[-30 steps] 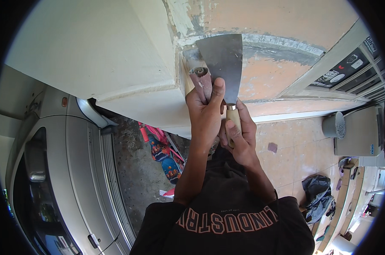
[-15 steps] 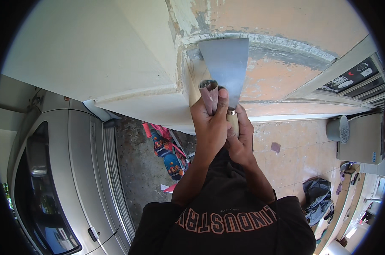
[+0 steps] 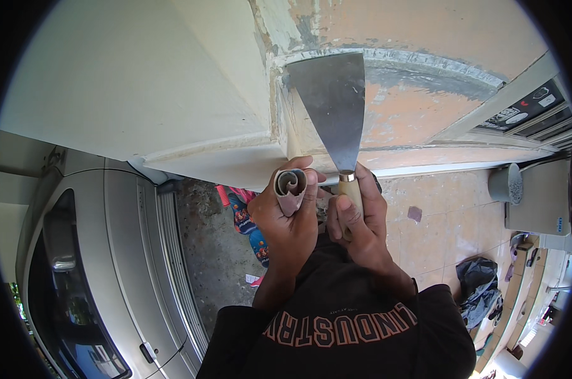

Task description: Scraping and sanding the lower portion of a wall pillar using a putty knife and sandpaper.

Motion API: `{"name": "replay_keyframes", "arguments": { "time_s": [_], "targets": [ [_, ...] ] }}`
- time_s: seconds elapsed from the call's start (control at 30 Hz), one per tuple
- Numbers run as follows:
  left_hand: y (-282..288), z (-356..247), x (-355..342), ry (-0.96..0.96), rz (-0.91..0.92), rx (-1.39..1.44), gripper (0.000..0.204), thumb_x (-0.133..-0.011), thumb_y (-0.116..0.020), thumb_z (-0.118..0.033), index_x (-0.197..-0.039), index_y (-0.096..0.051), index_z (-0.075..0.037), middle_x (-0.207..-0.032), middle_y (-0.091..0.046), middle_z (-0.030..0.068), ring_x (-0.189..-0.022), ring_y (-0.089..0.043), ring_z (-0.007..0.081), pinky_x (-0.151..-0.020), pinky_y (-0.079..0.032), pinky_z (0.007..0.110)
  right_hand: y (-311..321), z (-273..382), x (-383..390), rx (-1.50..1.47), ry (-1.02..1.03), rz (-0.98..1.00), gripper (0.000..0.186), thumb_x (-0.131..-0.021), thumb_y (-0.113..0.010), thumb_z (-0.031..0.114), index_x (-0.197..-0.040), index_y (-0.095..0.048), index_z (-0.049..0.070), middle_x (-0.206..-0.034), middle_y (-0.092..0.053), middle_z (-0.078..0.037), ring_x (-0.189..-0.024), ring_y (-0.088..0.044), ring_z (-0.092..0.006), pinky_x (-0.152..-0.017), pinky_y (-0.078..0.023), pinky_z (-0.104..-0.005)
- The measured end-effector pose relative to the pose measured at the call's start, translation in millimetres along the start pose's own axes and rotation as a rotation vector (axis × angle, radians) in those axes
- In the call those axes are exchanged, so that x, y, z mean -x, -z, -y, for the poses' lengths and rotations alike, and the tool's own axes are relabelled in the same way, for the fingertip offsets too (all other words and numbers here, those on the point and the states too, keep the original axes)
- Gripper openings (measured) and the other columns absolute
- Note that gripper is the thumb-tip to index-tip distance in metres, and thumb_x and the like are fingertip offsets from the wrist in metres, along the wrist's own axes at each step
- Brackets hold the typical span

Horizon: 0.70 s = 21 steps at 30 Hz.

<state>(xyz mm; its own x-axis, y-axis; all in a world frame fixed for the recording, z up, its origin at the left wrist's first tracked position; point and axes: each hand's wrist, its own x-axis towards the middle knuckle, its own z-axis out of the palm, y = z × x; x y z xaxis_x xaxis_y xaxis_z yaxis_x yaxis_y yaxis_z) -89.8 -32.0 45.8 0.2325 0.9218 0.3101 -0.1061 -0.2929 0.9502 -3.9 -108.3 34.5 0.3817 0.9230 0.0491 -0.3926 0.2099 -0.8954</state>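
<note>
My right hand [image 3: 360, 230] is closed round the pale wooden handle of a wide putty knife [image 3: 335, 95]. Its flat metal blade points up and away, in front of the wall corner; I cannot tell whether its edge touches the wall. Beside it, my left hand [image 3: 289, 224] grips a rolled piece of sandpaper [image 3: 290, 189], dull pink outside and grey within, its open end facing up. The wall [image 3: 406, 117] behind is peach with scraped patches. Along it runs a curved white and grey band [image 3: 425, 60] of rough, chipped paint.
A silver vehicle [image 3: 118, 240] stands at the left beyond a cream wall [image 3: 140, 76]. Colourful items [image 3: 241, 211] lie on the dark ground. On the tiled floor at right are a pinkish scrap [image 3: 415, 213], a grey bucket [image 3: 505, 184] and a black plastic bag [image 3: 478, 284].
Both hands have come lower and nearer to me. My left hand with the sandpaper has moved left, apart from my right hand. The putty knife's blade has turned darker and shows more fully.
</note>
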Motion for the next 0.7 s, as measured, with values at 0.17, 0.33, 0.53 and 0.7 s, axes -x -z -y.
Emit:
{"name": "replay_keyframes", "arguments": {
  "time_s": [0.17,0.33,0.53,0.7],
  "targets": [
    [10.4,13.6,-6.2,-0.418,-0.211,-0.047,0.021,-0.094,-0.064,-0.018,-0.095,-0.063,0.003,-0.069,-0.065,0.0105,-0.054,-0.061,0.0134,-0.050,-0.047,0.025,-8.7,-18.3,-8.8,0.140,0.150,-0.036,0.054,-0.101,-0.049,0.029,-0.140,-0.030,-0.003,-0.068,-0.050,0.000,-0.051,-0.041,-0.0045,-0.046,-0.033,-0.0193],
    [16.1,9.4,-33.6,-0.713,-0.290,-0.134,0.018,-0.094,-0.061,-0.016,-0.090,-0.054,0.000,-0.071,-0.055,0.0055,-0.055,-0.046,0.0121,-0.059,-0.043,0.026,1.3,-31.0,-17.9,0.309,0.180,-0.041,0.055,-0.100,-0.051,0.025,-0.142,-0.030,-0.004,-0.071,-0.054,-0.003,-0.057,-0.050,-0.0085,-0.053,-0.041,-0.0227],
    [-5.2,-4.9,-67.2,-0.991,-0.428,-0.518,0.023,-0.074,-0.081,-0.003,-0.091,-0.065,-0.007,-0.073,-0.058,0.0034,-0.061,-0.054,0.0176,-0.054,-0.045,0.027,3.1,-34.2,-21.7,-0.052,0.104,0.066,0.055,-0.102,-0.048,0.028,-0.144,-0.029,-0.001,-0.066,-0.046,0.001,-0.054,-0.042,-0.0051,-0.049,-0.034,-0.0205],
    [-3.9,10.5,-74.7,-1.039,-0.556,-0.505,0.032,-0.065,-0.083,0.001,-0.089,-0.066,-0.012,-0.071,-0.056,0.0006,-0.061,-0.053,0.0164,-0.053,-0.045,0.028,1.3,-14.4,-9.0,0.094,0.039,-0.011,0.055,-0.102,-0.048,0.029,-0.144,-0.029,-0.001,-0.066,-0.045,0.001,-0.055,-0.041,-0.0048,-0.051,-0.034,-0.0205]
  ]
}}
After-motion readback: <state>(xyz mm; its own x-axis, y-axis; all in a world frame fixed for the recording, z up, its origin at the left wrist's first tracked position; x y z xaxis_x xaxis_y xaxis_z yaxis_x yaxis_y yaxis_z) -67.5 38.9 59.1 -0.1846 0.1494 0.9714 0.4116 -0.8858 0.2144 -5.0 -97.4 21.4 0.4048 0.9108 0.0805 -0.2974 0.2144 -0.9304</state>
